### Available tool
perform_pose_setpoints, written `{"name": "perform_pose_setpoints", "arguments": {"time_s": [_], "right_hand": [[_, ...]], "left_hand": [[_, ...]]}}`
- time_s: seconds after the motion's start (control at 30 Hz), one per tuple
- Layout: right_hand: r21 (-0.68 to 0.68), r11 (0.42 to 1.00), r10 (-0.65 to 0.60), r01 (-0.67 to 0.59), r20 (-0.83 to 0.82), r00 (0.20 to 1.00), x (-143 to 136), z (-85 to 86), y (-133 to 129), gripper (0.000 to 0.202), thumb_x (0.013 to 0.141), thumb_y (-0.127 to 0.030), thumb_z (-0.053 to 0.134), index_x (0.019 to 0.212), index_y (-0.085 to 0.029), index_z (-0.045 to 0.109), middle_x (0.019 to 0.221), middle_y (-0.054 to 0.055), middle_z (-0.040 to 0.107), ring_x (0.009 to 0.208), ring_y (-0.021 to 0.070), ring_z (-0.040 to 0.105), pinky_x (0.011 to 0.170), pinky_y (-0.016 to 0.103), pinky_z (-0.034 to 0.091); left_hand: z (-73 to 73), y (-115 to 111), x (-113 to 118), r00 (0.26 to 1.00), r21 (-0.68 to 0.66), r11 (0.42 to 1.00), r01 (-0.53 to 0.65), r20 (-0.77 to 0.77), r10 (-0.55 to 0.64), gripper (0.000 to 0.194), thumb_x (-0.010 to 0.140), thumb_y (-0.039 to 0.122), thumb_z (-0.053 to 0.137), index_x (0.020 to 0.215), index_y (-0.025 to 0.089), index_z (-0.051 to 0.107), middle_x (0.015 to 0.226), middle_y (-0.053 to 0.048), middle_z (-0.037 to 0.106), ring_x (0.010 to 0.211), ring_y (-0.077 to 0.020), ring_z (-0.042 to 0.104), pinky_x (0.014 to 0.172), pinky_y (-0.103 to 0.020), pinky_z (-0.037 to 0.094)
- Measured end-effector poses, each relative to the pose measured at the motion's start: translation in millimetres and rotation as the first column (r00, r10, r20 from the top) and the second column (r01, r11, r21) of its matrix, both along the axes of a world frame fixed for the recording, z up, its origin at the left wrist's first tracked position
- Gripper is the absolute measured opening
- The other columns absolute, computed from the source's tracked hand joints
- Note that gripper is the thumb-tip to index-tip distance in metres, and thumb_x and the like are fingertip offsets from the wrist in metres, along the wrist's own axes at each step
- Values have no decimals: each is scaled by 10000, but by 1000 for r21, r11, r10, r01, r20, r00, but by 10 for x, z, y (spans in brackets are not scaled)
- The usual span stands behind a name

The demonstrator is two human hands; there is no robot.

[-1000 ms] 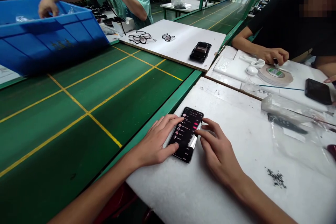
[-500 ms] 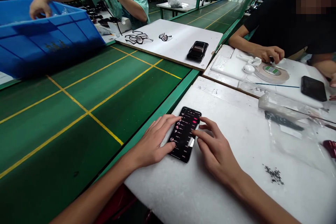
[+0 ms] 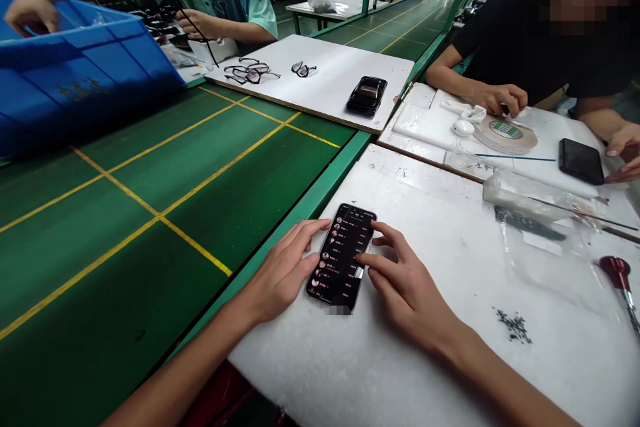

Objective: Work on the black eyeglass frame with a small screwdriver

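A smartphone with a dark list on its lit screen lies flat on the white tabletop. My left hand rests along its left edge, fingers stretched out and thumb tip at the side of the screen. From the right, my right hand reaches over with spread fingers. One fingertip touches the screen near its right side and another is at the upper right corner. Neither hand is wrapped round the phone.
Left of the table runs a green conveyor belt with yellow lines. Small black bits, a plastic bag and a red-handled screwdriver lie at right. Glasses sit on a board ahead. Two co-workers sit nearby, one by a blue bin.
My left thumb has drawn back from over the screen to its edge. The on-screen list has scrolled. The far co-worker's raised hand has come down, and the view has shifted slightly right.
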State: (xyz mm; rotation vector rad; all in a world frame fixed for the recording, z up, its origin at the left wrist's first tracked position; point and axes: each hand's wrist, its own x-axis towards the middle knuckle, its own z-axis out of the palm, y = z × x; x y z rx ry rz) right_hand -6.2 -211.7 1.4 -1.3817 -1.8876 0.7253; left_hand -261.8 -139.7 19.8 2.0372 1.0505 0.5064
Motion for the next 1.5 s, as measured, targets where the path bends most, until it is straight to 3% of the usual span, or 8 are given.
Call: {"name": "perform_pose_setpoints", "arguments": {"time_s": [0.33,0.6,0.83,1.1,1.33,1.5], "right_hand": [[-23,1000,-2,2,0,1000,-6,27,-11,354,1063,-246,461,1324,-319,689,1643,58,325,1329,266,533,1099,516,531],[-18,1000,11,-12,-40,999,15,8,-4,357,1062,-235,458,1319,-320,690,1628,53,331,1322,258,530,1097,500,528],[-12,999,47,-46,28,999,27,1,-10,341,1038,-225,500,1275,-343,715,1646,28,315,1340,282,512,1097,532,514],[-46,999,17,-21,-76,997,41,8,-19,334,1047,-231,470,1255,-307,720,1607,47,362,1307,260,543,1097,489,524],[-33,999,12,-13,-48,999,32,25,-22,320,1036,-246,490,1222,-313,742,1603,50,373,1290,272,561,1077,497,538],[-22,998,51,-50,12,999,26,42,-47,277,989,-260,575,1181,-329,762,1637,30,341,1301,303,547,1072,541,528]], "left_hand": [[-33,-29,9,999,20,999,-37,-33,38,519,1035,260,473,1540,285,356,1468,-61,534,1088,-227,559,1042,-394,443],[-93,-22,-48,999,24,999,42,26,-43,697,953,205,582,1570,330,283,1479,-35,494,1084,-221,510,1035,-388,406],[-116,-28,-48,998,26,999,37,52,-38,711,937,193,581,1568,353,295,1480,-8,487,1093,-210,502,1030,-374,399],[-64,-18,-33,996,42,997,72,51,-74,818,790,147,583,1550,315,333,1488,-26,477,1152,-248,510,1009,-392,435],[-62,-23,-4,997,73,995,70,-16,-69,816,833,234,697,1555,307,324,1532,-40,446,1285,-279,483,1064,-405,423],[-44,-12,-35,995,32,995,94,42,-95,685,931,298,594,1566,302,337,1530,-35,449,1263,-271,490,1061,-410,413]]}}
